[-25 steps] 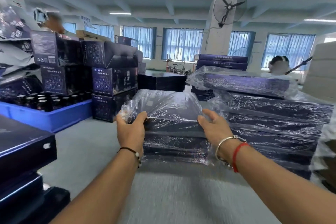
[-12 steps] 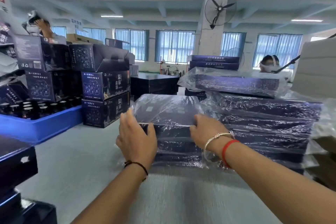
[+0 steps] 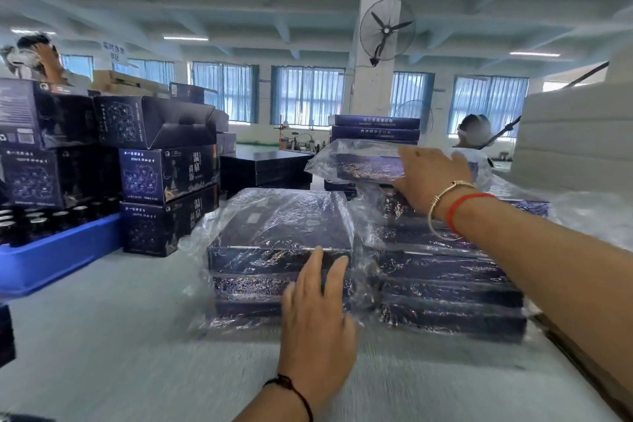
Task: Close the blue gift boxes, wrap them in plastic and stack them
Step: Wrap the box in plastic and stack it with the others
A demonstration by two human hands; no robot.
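A short stack of dark blue gift boxes in clear plastic (image 3: 279,233) stands on the grey table in front of me. My left hand (image 3: 317,313) lies with straight fingers against the stack's front face. To the right rises a taller stack of wrapped boxes (image 3: 445,284). On top of it sits one more wrapped box (image 3: 363,164), and my right hand (image 3: 428,181) rests flat on that box's near right part, fingers spread.
Printed dark cartons (image 3: 164,175) are piled at the left behind a blue crate (image 3: 58,257) of dark bottles. Unwrapped flat boxes (image 3: 263,168) lie further back. White foam slabs (image 3: 579,134) stand at the right. Two people work in the background.
My right hand left the front stack's near edge and rose right onto the top box of the taller stack. My left hand slid from the top edge down onto the front face.
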